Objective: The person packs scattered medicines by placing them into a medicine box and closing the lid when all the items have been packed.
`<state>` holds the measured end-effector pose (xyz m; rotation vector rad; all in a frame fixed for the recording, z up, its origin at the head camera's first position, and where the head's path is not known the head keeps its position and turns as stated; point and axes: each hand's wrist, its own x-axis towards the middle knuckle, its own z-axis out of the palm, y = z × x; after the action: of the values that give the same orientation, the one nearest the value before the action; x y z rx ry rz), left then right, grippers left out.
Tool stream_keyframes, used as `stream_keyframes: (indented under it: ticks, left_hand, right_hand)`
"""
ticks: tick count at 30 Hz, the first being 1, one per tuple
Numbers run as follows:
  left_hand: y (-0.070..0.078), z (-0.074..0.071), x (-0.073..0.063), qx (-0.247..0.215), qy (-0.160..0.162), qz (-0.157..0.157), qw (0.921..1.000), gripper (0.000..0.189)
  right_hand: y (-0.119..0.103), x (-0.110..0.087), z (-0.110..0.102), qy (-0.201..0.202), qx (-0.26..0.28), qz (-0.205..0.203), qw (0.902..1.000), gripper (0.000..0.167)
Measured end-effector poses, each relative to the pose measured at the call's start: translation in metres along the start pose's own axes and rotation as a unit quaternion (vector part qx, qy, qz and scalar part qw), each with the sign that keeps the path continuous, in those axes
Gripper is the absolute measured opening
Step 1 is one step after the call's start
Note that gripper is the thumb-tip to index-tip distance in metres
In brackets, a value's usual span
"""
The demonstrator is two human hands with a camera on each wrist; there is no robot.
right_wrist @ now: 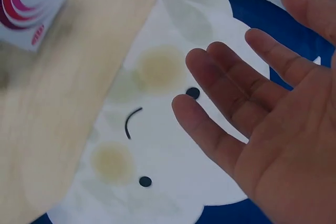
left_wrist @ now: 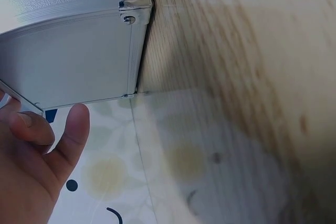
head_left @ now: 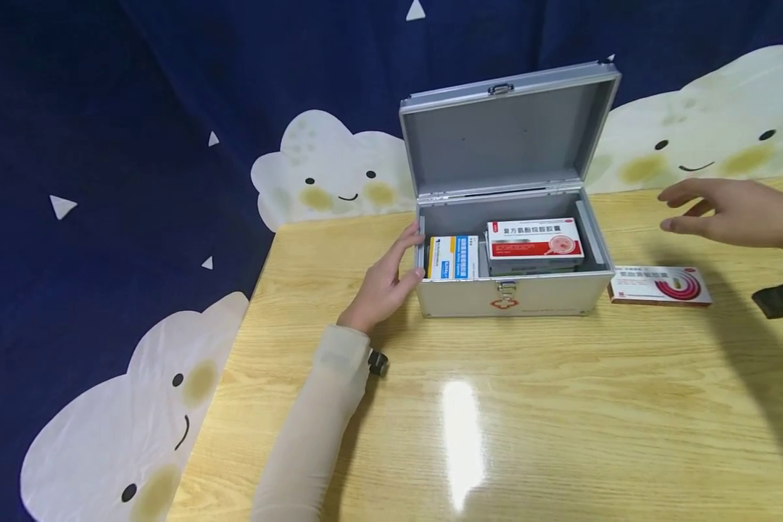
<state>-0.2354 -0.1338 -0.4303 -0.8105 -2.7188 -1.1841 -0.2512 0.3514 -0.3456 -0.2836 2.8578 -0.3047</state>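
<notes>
A silvery metal medicine case with a red cross mark on its front stands on the table with its lid raised. In it lie a red-and-white medicine box, on top of other boxes, and a blue, white and yellow medicine box at the left. My left hand touches the left rim of the case, fingers spread along it and thumb by the front corner. To the right, my right hand hovers over the table with nothing in it, its fingers apart in the right wrist view. Below it lies another medicine box.
The wooden table reaches back to a dark blue curtain printed with smiling white clouds. Black camera mounts sit on both wrists. The raised lid stands close to the curtain.
</notes>
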Motion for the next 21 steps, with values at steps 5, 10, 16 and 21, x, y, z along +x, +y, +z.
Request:
stream_keyframes:
  ticks: [5, 10, 16, 21]
  left_hand:
    - [0.001, 0.000, 0.001, 0.002, 0.000, 0.005, 1.0000, 0.060]
    - [0.002, -0.001, 0.001, 0.005, 0.001, 0.007, 1.0000, 0.062]
    - [0.002, -0.001, 0.001, -0.002, 0.003, 0.005, 1.0000, 0.062]
    - [0.001, -0.001, 0.001, -0.001, 0.003, 0.007, 1.0000, 0.061]
  right_hand:
    - [-0.001, 0.003, 0.011, -0.017, 0.016, -0.008, 0.9997, 0.065]
    - [0.004, 0.007, 0.022, -0.034, 0.017, -0.020, 0.9991, 0.067]
    - [0.008, 0.008, 0.033, -0.046, 0.023, -0.026, 0.9983, 0.064]
    - [0.007, 0.008, 0.038, -0.055, 0.026, -0.018, 0.9980, 0.063]
